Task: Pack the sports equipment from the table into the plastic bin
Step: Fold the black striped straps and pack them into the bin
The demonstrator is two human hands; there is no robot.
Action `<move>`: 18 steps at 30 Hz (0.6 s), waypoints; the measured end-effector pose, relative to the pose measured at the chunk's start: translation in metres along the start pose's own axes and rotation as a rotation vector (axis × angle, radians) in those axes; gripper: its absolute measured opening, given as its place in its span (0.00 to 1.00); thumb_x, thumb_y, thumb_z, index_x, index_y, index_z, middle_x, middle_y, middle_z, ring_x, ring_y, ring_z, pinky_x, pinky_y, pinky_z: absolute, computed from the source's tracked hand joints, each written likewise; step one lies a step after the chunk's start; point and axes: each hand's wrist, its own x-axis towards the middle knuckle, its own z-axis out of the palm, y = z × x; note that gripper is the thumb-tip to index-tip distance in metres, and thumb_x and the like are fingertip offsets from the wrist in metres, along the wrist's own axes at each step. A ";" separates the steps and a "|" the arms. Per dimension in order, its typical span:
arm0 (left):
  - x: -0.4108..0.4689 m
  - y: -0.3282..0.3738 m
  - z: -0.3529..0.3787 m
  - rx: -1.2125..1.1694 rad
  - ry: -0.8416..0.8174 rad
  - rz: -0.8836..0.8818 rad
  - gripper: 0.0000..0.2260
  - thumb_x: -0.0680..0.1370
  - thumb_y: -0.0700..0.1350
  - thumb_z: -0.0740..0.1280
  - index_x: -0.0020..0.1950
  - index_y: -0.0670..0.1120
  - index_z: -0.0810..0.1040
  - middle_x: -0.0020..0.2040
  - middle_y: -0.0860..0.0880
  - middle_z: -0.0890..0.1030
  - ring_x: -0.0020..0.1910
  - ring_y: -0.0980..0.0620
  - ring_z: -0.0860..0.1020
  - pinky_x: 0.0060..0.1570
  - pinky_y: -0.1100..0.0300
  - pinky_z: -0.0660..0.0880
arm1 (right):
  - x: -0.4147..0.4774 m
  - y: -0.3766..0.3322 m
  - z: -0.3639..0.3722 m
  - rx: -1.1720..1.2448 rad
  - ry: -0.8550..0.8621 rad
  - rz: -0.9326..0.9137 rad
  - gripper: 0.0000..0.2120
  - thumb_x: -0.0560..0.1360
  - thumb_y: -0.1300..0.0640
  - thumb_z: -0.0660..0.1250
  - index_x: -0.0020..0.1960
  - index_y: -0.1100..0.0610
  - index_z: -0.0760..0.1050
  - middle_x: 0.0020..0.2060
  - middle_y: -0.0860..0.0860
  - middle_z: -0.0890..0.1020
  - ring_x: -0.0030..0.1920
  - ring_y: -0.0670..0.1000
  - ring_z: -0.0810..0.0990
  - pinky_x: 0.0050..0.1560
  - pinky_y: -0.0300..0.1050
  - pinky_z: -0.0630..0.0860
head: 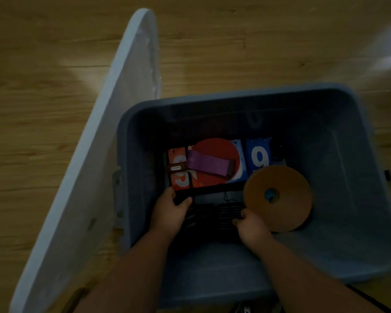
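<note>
A blue-grey plastic bin [339,233] stands on the floor below me. Both my hands reach down into it. My left hand [171,211] and my right hand [250,224] grip the two ends of a black ribbed item [215,216] low in the bin; what it is cannot be made out in the dim light. Behind it lies a flip scoreboard [259,154] with red and blue number cards. On the scoreboard rest a red table tennis paddle [215,175] and a purple band [209,163]. An orange disc [287,195] with a centre hole leans at the right.
The bin's white lid [99,154] leans against the bin's left side. Wooden flooring [235,41] surrounds the bin. The scene is dim.
</note>
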 end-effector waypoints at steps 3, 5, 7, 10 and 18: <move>0.003 0.004 -0.005 0.231 -0.013 0.087 0.09 0.80 0.43 0.65 0.57 0.50 0.68 0.43 0.53 0.75 0.39 0.53 0.74 0.31 0.64 0.66 | -0.001 -0.002 0.000 -0.038 -0.062 -0.023 0.19 0.80 0.60 0.64 0.35 0.55 0.59 0.33 0.50 0.66 0.32 0.47 0.65 0.30 0.40 0.60; 0.009 -0.004 -0.003 0.411 -0.063 0.076 0.08 0.81 0.42 0.62 0.60 0.49 0.69 0.45 0.49 0.77 0.41 0.48 0.76 0.35 0.60 0.69 | 0.000 -0.003 0.000 -0.109 -0.103 -0.040 0.18 0.81 0.59 0.64 0.36 0.54 0.61 0.34 0.49 0.67 0.33 0.46 0.66 0.30 0.39 0.61; 0.014 -0.016 0.000 0.647 -0.165 0.081 0.09 0.80 0.38 0.58 0.59 0.45 0.72 0.49 0.43 0.78 0.47 0.43 0.77 0.46 0.54 0.75 | 0.001 -0.003 0.001 -0.167 -0.118 -0.055 0.16 0.81 0.58 0.63 0.37 0.54 0.62 0.35 0.49 0.68 0.34 0.46 0.67 0.31 0.39 0.63; 0.016 -0.026 0.005 0.950 -0.267 0.108 0.18 0.81 0.36 0.54 0.70 0.44 0.68 0.62 0.39 0.75 0.60 0.41 0.74 0.61 0.52 0.72 | 0.006 -0.001 0.001 -0.254 -0.112 -0.056 0.12 0.81 0.57 0.63 0.40 0.56 0.66 0.37 0.50 0.71 0.40 0.49 0.72 0.35 0.41 0.68; 0.023 -0.024 0.046 0.929 -0.339 0.399 0.25 0.80 0.43 0.59 0.78 0.50 0.62 0.78 0.47 0.62 0.73 0.45 0.63 0.72 0.49 0.62 | 0.016 0.006 0.001 -0.427 -0.178 -0.008 0.10 0.82 0.58 0.61 0.43 0.58 0.69 0.41 0.52 0.74 0.46 0.51 0.73 0.43 0.41 0.70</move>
